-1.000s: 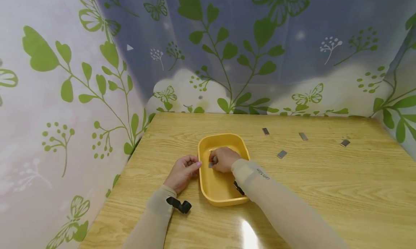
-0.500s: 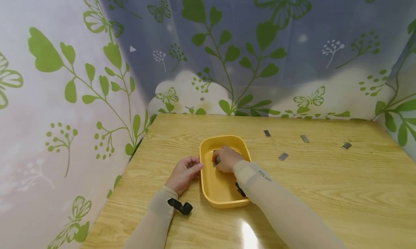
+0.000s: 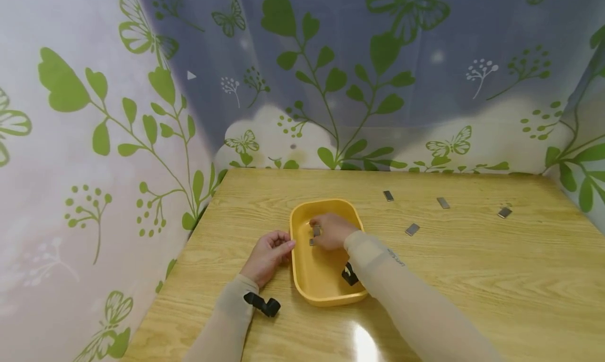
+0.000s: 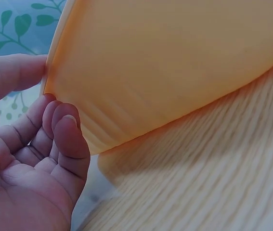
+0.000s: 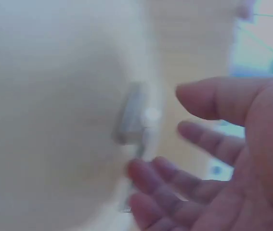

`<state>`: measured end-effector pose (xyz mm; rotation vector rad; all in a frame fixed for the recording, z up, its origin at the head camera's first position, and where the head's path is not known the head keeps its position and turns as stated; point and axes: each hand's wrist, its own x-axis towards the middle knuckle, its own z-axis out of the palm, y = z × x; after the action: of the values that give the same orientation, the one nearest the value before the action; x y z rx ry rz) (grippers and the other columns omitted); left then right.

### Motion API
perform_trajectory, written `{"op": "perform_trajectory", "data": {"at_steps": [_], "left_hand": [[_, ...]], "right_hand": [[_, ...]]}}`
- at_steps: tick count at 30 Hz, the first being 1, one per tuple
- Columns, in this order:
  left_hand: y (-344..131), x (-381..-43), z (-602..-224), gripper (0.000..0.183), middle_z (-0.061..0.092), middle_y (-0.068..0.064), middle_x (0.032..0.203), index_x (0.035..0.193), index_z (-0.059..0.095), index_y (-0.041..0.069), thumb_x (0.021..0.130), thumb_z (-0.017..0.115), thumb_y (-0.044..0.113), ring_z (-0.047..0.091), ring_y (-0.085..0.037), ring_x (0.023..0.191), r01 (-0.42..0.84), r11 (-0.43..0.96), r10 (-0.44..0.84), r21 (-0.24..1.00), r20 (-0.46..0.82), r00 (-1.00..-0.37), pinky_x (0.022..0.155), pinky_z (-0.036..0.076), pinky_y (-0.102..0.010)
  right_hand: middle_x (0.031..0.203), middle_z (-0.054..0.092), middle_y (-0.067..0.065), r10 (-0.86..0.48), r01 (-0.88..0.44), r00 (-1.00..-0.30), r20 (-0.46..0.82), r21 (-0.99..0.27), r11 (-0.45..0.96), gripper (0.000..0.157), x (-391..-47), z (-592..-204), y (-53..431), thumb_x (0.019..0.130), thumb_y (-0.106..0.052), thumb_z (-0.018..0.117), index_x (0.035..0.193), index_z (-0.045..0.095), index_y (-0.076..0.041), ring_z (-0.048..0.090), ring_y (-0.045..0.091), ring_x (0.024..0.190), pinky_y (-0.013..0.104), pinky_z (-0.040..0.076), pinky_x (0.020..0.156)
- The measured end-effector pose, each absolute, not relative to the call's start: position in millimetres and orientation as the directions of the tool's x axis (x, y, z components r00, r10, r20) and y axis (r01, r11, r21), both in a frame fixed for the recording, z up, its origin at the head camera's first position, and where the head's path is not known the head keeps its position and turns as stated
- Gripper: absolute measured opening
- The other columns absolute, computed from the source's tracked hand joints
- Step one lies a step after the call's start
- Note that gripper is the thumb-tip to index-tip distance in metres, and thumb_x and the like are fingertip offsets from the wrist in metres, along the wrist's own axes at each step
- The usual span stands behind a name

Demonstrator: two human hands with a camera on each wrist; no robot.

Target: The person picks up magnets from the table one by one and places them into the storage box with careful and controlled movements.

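A yellow plastic tub [image 3: 326, 301] stands on the wooden table. My left hand [image 3: 264, 258] is at its left side; in the left wrist view the thumb lies at the rim and the curled fingers touch the outer wall. Inside the tub is my right hand [image 3: 335, 231], its thumb and fingers apart in the right wrist view. Beside those fingertips sits a small grey rectangular piece [image 3: 316, 230], blurred in the right wrist view. A second small grey piece [image 3: 312, 241] shows just nearer. The right hand hides part of the tub floor.
Several flat grey pieces lie on the table to the right of the tub: a dark one [image 3: 388, 195], a lighter one [image 3: 413, 229], another [image 3: 442, 203] and one far right [image 3: 504, 213]. Patterned cloth [image 3: 378, 115] hangs behind the table.
The right hand's fingers have spread from around the grey piece and shifted slightly right, and more of the pieces in the tub now shows. The left hand keeps its place at the rim.
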<state>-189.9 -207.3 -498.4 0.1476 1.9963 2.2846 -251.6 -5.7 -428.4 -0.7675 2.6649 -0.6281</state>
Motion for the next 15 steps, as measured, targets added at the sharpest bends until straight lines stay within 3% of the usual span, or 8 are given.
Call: {"op": "perform_trajectory", "data": {"at_steps": [5,10,15], "left_hand": [[-204.2,-192.3,-496.9,0.024,0.059,-0.005,0.081,0.1,0.056,-0.004,0.092,0.066,0.017,0.056,-0.016,0.071,-0.024,-0.113,0.136,0.993,-0.009,-0.991,0.063,0.048,-0.027],[-206.4,-193.3,-494.6,0.03,0.059,-0.007,0.083,0.107,0.054,-0.007,0.094,0.063,0.019,0.057,-0.016,0.073,-0.044,-0.101,0.101,0.994,-0.034,-0.994,0.064,0.049,-0.028],[-212.7,-192.2,-490.6,0.034,0.056,-0.008,0.091,0.116,0.052,-0.002,0.093,0.065,0.019,0.054,-0.017,0.079,-0.074,-0.102,0.063,0.992,-0.068,-0.996,0.067,0.048,-0.027]], "right_hand": [[0.129,0.056,0.014,-0.556,-0.368,-0.815,-0.16,-0.598,0.712,0.058,-242.8,-390.5,23.2,0.09,-0.037,0.064,0.139,0.047,-0.01,0.057,0.027,0.112,0.041,0.048,0.091],[0.12,0.058,0.009,-0.528,-0.369,-0.849,-0.002,-0.714,0.596,0.049,-230.9,-371.7,63.9,0.094,-0.032,0.063,0.135,0.049,-0.01,0.058,0.023,0.104,0.039,0.05,0.085],[0.114,0.058,0.009,-0.436,-0.323,-0.898,0.059,-0.759,0.565,0.044,-218.1,-387.8,99.5,0.095,-0.032,0.061,0.131,0.052,-0.009,0.056,0.023,0.098,0.037,0.051,0.077]]}}
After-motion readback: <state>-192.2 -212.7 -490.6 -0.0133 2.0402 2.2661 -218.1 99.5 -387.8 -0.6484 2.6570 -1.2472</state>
